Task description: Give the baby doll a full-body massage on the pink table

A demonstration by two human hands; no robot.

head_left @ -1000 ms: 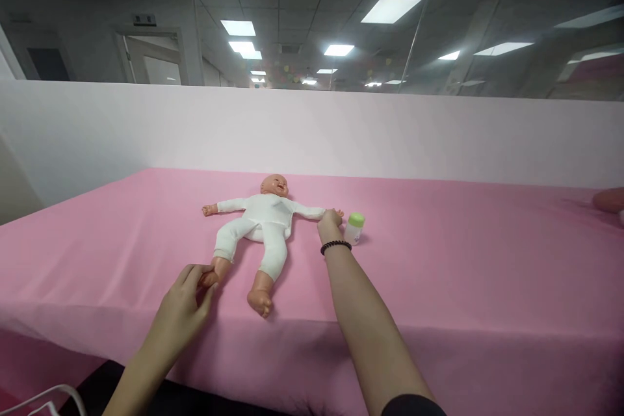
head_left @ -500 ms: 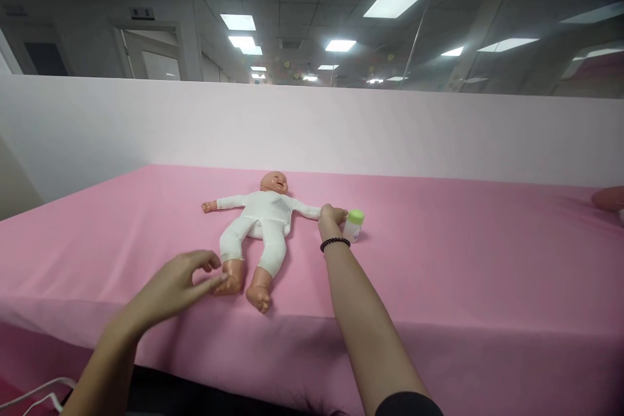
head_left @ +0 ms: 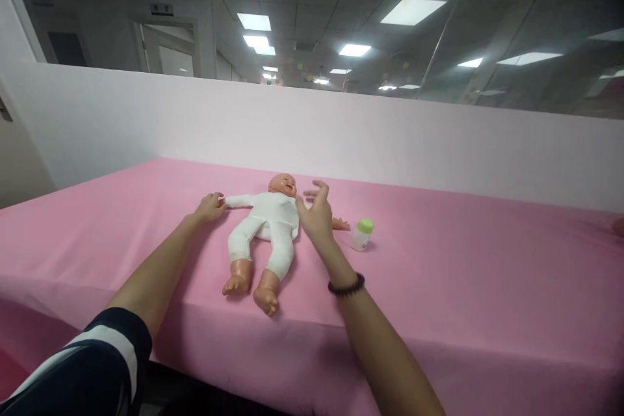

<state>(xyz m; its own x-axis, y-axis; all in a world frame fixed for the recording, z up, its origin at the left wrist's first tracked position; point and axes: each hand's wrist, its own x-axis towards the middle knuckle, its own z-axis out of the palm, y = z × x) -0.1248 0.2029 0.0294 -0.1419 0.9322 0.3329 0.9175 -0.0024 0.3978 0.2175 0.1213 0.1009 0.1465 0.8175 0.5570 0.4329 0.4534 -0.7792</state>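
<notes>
lying face up on the pink-covered tabletop (head_left: 468,273), the doll (head_left: 273,211) in its white suit stretches both arms out, bare feet (head_left: 237,278) toward the near edge. the left hand (head_left: 211,207) closes around the doll's hand on that side, hiding it. the right hand (head_left: 316,211), a dark band (head_left: 346,285) at its wrist, has its fingers parted wide over the other sleeve. a green-capped bottle (head_left: 363,235) stands just beside the doll's uncovered hand (head_left: 341,224).
</notes>
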